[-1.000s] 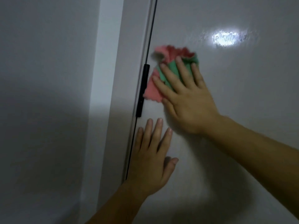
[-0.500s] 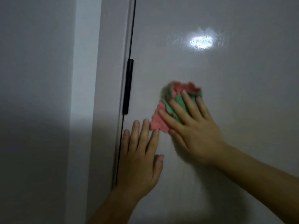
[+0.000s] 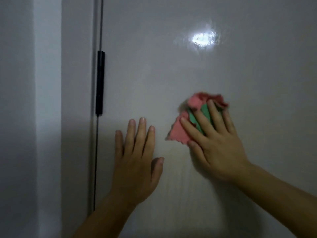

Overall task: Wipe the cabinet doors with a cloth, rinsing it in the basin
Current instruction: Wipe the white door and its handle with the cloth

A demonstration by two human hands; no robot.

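A glossy white cabinet door (image 3: 223, 69) fills most of the view. My right hand (image 3: 214, 143) lies flat on a crumpled pink and green cloth (image 3: 181, 129), with straight fingers pressing it against the door. My left hand (image 3: 137, 160) rests flat on the door a little to the left of the cloth, fingers straight and spread, holding nothing. No basin is in view.
A black bar handle (image 3: 100, 83) runs vertically along the door's left edge, beside the dark gap to the neighbouring panel (image 3: 77, 117). A white wall (image 3: 17, 117) stands at the far left. A bright light reflection (image 3: 203, 40) shines high on the door.
My right hand has slid the cloth down and to the right, away from the handle. My left hand stays flat on the door. The view has shifted to the right.
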